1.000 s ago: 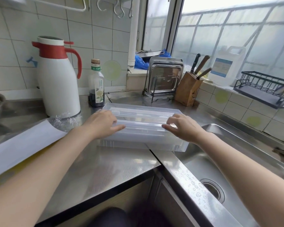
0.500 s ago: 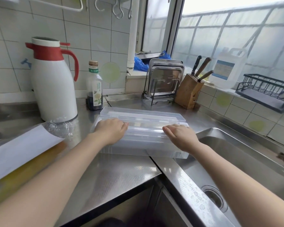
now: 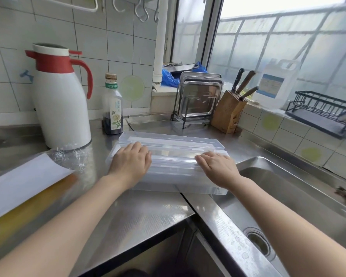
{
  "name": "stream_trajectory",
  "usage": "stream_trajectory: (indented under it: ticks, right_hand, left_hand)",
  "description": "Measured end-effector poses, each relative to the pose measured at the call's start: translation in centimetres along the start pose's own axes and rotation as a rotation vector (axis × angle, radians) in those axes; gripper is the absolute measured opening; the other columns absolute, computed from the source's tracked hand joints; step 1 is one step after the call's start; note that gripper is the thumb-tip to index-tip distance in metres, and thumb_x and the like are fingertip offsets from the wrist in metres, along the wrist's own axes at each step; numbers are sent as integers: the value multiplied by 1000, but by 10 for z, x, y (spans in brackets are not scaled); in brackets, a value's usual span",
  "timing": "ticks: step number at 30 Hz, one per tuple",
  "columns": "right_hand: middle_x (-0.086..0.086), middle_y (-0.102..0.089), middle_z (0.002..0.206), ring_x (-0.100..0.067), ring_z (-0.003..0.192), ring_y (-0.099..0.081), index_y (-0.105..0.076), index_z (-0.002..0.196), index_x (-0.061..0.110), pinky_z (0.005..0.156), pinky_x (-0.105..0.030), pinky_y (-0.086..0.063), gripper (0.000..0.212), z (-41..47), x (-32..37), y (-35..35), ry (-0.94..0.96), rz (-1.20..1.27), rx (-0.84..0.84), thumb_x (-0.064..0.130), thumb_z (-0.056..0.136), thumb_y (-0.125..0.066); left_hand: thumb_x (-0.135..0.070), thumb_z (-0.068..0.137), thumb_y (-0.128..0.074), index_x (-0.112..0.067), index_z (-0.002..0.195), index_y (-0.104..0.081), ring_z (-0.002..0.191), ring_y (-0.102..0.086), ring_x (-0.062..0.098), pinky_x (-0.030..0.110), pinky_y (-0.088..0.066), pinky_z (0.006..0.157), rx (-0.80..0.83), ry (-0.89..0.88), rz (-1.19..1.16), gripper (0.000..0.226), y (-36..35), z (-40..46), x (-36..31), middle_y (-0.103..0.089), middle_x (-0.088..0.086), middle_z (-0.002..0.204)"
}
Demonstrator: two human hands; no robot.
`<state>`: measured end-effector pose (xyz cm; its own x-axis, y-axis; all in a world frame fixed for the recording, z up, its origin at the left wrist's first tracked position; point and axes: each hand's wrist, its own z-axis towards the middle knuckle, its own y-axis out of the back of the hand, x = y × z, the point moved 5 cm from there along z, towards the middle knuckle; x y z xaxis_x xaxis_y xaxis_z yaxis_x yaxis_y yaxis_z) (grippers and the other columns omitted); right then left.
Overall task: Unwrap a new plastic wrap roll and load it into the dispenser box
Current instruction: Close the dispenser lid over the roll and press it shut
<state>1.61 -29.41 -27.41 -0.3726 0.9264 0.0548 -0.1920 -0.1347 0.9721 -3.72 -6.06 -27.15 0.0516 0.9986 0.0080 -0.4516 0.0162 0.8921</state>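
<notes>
We rest both palms on a clear plastic dispenser box lying on the steel bench beside the sink. Left hand and right hand press flat, each grip spread, fingers fairly straight.

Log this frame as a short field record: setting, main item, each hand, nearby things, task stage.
setting: stainless steel kitchen counter beside a steel sink
main item: clear plastic dispenser box, long, lid hinged open behind it
left hand: left hand rests palm down on the box's left end
right hand: right hand rests palm down on the box's right end
nearby: white thermos jug with red collar; dark sauce bottle; crumpled clear wrapper; wooden knife block
task stage: box being handled; roll inside not clearly discernible
</notes>
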Motion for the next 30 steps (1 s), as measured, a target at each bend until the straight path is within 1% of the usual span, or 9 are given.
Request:
stream_trajectory:
  ticks: [3,7,12,16,18,21,24,27,30]
  right_hand:
    - [3,-68,111,-25,103,-60,-65,99,26,74,-30,-33,52,-3,-1,1,21,-22,-61,48,101,-18]
    - [9,-68,101,-18,101,-59,-66,90,26,70,-26,-32,51,-6,-2,3,24,-30,-159,49,100,-22]
    - [4,-62,99,-21,99,-55,-61,97,24,72,-28,-31,35,-11,0,2,1,11,-253,45,98,-34]
    - [5,-60,122,-20,115,-53,-56,122,29,87,-33,-39,40,-9,2,1,-5,9,-185,46,99,-27]
    - [5,-61,125,-23,117,-53,-59,117,32,92,-34,-39,44,-8,2,0,-13,-26,-123,47,100,-21]
    - [0,-68,110,-27,106,-59,-59,92,29,79,-34,-36,47,-7,3,1,-13,-56,-97,48,100,-17]
    - [-1,-68,104,-28,102,-59,-58,86,26,74,-32,-31,48,-7,2,1,-7,-59,-112,48,100,-17]
    - [0,-66,103,-25,103,-57,-61,89,23,73,-31,-33,50,-7,1,0,-24,-45,-141,50,98,-19]
    - [3,-63,101,-22,105,-54,-61,92,25,72,-32,-37,50,-7,-1,0,-42,-19,-154,53,96,-20]
  left_hand:
    - [-35,100,-18,-16,116,-53,109,-52,25,35,-40,84,126,38,-25,43,-6,7,2,-53,5,118]
    - [-37,100,-12,-22,127,-50,118,-53,27,40,-38,93,314,48,-54,49,-11,14,4,-54,4,131]
    - [-34,100,-21,-18,112,-54,108,-52,24,37,-42,85,116,64,36,39,-8,5,2,-55,6,113]
    - [-34,99,-22,-17,107,-58,104,-52,23,35,-42,81,36,90,-9,40,-8,2,4,-56,4,107]
    - [-38,94,-12,-16,103,-60,99,-54,24,34,-42,75,-20,70,-18,53,-3,0,4,-58,5,103]
    - [-39,81,0,-9,91,-64,88,-57,29,34,-41,66,-92,21,-60,71,7,-5,-1,-61,10,91]
    - [-40,83,1,-13,96,-62,92,-55,25,32,-38,69,-58,26,-13,69,7,-6,0,-59,6,96]
    - [-35,98,-19,-17,104,-56,99,-55,23,34,-40,81,20,63,-3,41,0,-3,3,-57,3,105]
    - [-36,99,-20,-20,105,-52,104,-57,24,38,-39,89,107,71,-52,36,-4,1,3,-61,2,111]
